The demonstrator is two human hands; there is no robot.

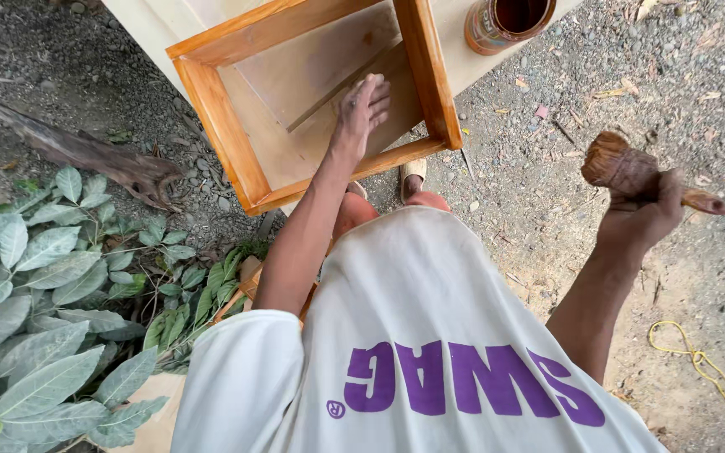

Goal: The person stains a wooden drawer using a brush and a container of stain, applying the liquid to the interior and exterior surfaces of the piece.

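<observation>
1. Progress: the wooden frame (312,109) out front has glossy orange rails, but its inner panels look pale and probably bare.
2. Our left hand (361,113) lies flat, fingers spread, inside it.
3. Our right hand (644,214) grips a stained brush (623,166), bristles clumpy brown.
4. The jar (505,23) of dark finish sits nearby.

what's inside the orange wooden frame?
Inside the orange wooden frame, the left hand lies flat on a pale wood panel. The palm hides the wood beneath it. The right hand holds a brush outside.
</observation>
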